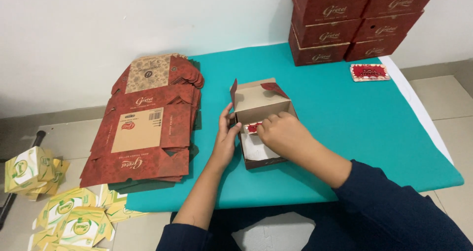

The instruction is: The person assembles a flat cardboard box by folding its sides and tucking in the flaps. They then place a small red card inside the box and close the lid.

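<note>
Broadly, a teal tabletop [345, 128] fills the middle of the view, lying low over a pale tiled floor [443, 98]. At ten o'clock from its centre lies a tall stack of flat red box blanks [148, 128], unfolded and fanned a little. At one o'clock, against the wall, finished red boxes [354, 22] stand piled in two columns, touching each other. Off the tabletop at eight o'clock, yellow and green carton blanks [64, 216] are scattered on the floor.

At the centre sits the open box [258, 105], its lid flap upright at twelve o'clock and its white inner floor showing. The left hand [225, 140] presses against the box's nine o'clock wall, fingers [227, 118] curled lightly over the rim and steadying it, not closed around anything. The right hand [281, 133] reaches in from four o'clock, its fingers pinched on a small red and white card [253, 128] just inside the rim. A similar red card [369, 72] lies alone at two o'clock, near the piled boxes.

To do this well, I judge the left hand should brace the wall firmly so the box does not slide, while the card goes down flat and square to the box walls, without bending its corners.
</note>
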